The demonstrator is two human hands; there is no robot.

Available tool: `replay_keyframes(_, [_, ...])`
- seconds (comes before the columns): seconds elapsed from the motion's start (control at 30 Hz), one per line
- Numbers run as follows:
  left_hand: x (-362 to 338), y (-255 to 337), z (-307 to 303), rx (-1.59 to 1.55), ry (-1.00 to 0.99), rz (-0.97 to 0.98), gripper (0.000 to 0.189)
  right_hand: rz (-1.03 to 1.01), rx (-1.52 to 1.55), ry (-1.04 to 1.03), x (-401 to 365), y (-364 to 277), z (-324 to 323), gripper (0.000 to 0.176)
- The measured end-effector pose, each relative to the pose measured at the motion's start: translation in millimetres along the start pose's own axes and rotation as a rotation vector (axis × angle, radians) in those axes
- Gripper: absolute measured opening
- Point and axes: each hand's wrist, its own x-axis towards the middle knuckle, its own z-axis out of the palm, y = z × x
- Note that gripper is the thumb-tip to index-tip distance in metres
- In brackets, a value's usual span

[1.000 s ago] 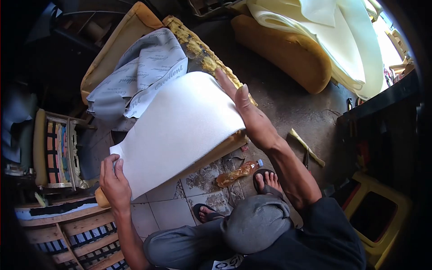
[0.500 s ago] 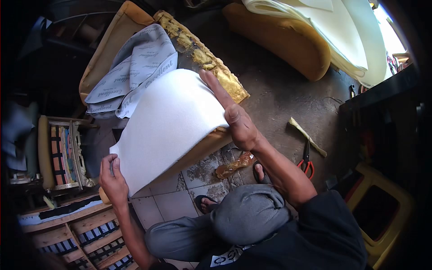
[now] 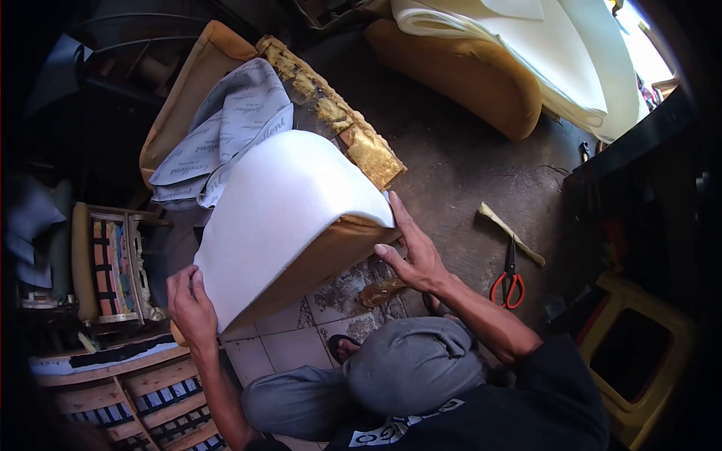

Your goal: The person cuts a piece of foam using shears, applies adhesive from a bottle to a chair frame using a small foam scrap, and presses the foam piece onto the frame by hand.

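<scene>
A white foam sheet [image 3: 282, 214] lies curved over a tan foam cushion [image 3: 320, 259], whose underside and side show below the sheet's front edge. At the lower left corner, my left hand [image 3: 193, 307] has its fingers bent around the edge of the sheet, thumb near its face. My right hand [image 3: 416, 259] rests at the cushion's right end, thumb apart from the stretched fingers, touching the sheet's edge and holding nothing. Beyond the sheet lies folded grey fabric [image 3: 226, 131] printed with "Excellent".
Red-handled scissors [image 3: 509, 282] and a pale foam strip [image 3: 511, 231] lie on the floor at right. A tan cushion [image 3: 459, 79] with folded white sheets [image 3: 541, 56] is at the back. Wooden frames [image 3: 143, 398] stand at lower left. A yellow foam-covered board [image 3: 368, 154] lies behind.
My right hand has come down from the sheet's upper right edge to the cushion's right end. There the sheet now bends down over the end. My left hand stays at its corner.
</scene>
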Motion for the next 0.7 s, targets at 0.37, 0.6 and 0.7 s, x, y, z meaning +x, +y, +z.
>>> replay_keyframes(0.37, [36.4, 184.3, -51.0, -0.121, -0.024, 0.818, 0.056, -0.458, 0.421, 0.205, 58.9, -88.9, -21.4, 0.043])
replay_keyframes(0.6, [49.0, 210.5, -42.6, -0.284, 0.086, 0.923, 0.023, -0.435, 0.333, 0.331, 59.3, -100.6, -25.6, 0.028])
replay_keyframes(0.7, [48.8, 211.6, -41.2, -0.278, 0.115, 0.951, 0.023, -0.425, 0.353, 0.352, 56.1, -102.5, -26.5, 0.024])
